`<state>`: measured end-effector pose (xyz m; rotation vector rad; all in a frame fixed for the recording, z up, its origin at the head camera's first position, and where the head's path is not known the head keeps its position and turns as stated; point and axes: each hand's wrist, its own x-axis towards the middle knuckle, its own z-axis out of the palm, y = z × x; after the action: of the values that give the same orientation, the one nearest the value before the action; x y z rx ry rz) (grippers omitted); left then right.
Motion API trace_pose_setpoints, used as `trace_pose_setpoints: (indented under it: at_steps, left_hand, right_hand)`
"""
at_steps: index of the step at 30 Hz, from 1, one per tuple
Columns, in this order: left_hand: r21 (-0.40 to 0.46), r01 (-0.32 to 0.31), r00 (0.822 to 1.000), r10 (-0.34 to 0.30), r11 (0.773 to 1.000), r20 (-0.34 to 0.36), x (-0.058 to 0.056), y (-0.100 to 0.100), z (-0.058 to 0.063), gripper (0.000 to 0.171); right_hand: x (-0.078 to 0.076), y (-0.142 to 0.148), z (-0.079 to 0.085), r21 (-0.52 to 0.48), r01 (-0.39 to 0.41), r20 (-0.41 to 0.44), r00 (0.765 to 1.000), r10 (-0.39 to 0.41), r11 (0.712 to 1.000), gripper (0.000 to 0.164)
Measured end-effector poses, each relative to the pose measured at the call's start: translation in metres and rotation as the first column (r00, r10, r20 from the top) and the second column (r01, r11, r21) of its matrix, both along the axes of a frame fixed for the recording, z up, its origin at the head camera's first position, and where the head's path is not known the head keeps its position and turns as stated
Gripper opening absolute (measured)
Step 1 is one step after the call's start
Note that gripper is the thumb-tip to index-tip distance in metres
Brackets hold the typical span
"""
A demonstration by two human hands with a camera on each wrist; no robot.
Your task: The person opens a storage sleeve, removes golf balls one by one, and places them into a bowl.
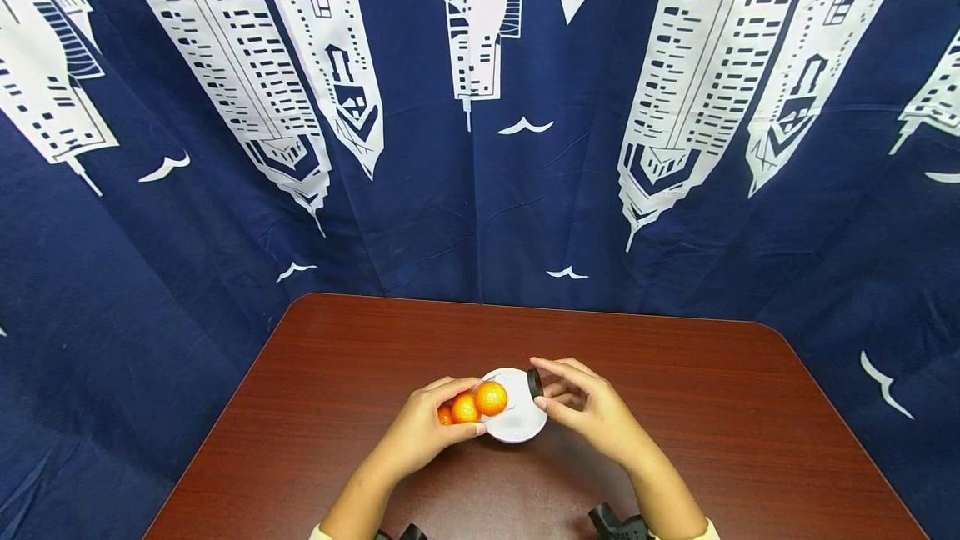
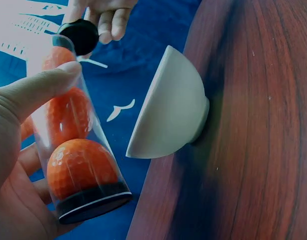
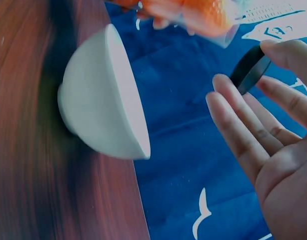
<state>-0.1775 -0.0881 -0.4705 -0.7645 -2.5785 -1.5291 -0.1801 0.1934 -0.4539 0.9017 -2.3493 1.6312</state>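
My left hand point(image 1: 420, 436) grips a clear plastic tube point(image 2: 104, 150) with three orange dimpled golf balls point(image 2: 81, 167) in a row inside. A black cap closes the tube's near end in the left wrist view. The other end, pointing toward the right hand, is uncovered in the right wrist view. With thumb and fingertips, my right hand point(image 1: 596, 411) pinches a round black cap point(image 3: 250, 69) by its edge, a short gap from that uncovered end. Below and between both hands stands a white bowl point(image 1: 517, 427), upright on the table, its left part overlapped by the tube in the head view.
The bowl rests on a reddish-brown wooden table point(image 1: 360, 348) with rounded far corners. Behind the table hangs a dark blue cloth point(image 1: 420, 240) printed with white buildings and birds. A black strap piece point(image 1: 618, 525) shows by the right wrist.
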Motion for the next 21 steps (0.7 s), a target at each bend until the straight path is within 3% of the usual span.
trace_pose_setpoints:
  at_steps: [5,10,21]
  left_hand:
    - [0.019,-0.042,0.996,0.040,0.999,0.077,-0.003,-0.007,0.002,0.052]
    - [0.018,-0.104,0.992,0.102,0.994,0.073,-0.007,-0.013,0.001,0.054]
    - [0.045,-0.193,0.978,0.188,0.980,0.093,-0.012,-0.018,-0.004,0.056]
  right_hand:
    - [-0.005,0.010,-0.003,0.076,0.145,-0.033,0.989,-0.142,0.987,0.048]
    - [-0.009,0.017,-0.007,0.155,0.243,-0.025,0.970,-0.242,0.958,0.047]
    - [-0.018,0.029,-0.024,0.278,0.329,-0.018,0.941,-0.338,0.902,0.048]
